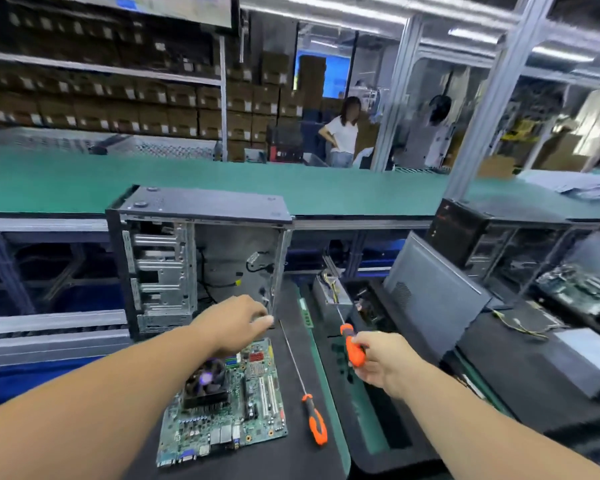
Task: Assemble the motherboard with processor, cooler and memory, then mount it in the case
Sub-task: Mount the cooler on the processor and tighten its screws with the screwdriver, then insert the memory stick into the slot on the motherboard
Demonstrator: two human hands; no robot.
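Observation:
A green motherboard (243,407) lies flat on the black mat, with a black fan cooler (207,384) mounted on it. Behind it stands an open black computer case (194,258), its metal interior facing me. My left hand (238,322) reaches over the board toward the case's lower right edge; whether its blurred fingertips touch or hold anything cannot be told. My right hand (378,362) grips an orange-handled screwdriver (352,344) whose thin shaft points up and away. A second long orange-handled screwdriver (309,407) lies on the mat right of the board.
A grey case side panel (433,289) leans at the right, beside a tray with a power supply and cables (333,289). Another case (465,226) and boards sit far right. A green conveyor (222,181) runs behind. A person stands in the background.

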